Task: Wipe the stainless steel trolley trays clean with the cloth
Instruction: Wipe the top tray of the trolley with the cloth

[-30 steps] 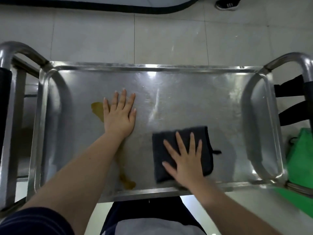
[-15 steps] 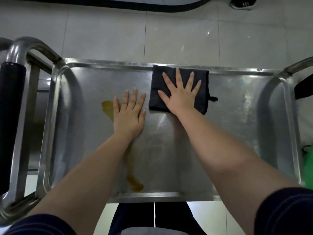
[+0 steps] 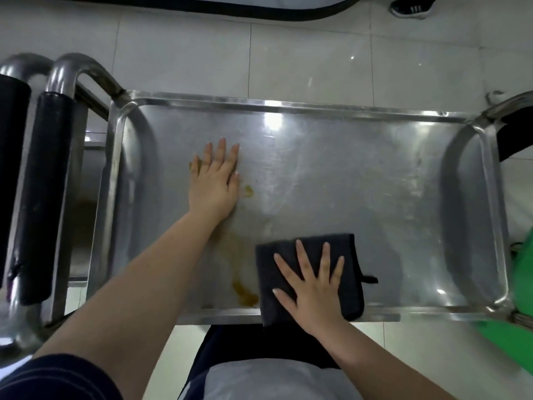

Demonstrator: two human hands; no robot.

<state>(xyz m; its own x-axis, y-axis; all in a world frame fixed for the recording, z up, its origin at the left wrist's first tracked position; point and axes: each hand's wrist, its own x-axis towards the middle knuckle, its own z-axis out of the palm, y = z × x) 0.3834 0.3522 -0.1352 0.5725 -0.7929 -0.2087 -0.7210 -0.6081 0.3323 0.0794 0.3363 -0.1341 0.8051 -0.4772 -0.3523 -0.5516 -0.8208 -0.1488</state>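
The cloth is pressed flat at the near edge of the trolley tray under the spread right grip, apparently for even wiping pressure; the left grip, also spread, is planted on the steel, seemingly as a brace.

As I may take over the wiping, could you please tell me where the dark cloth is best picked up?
Probably pinch the right edge of the cloth by its small loop, coming from the right. It lies flat on the tray under the flat right hand, so only edges offer a grip, and that side is uncovered with bare tray beside it.
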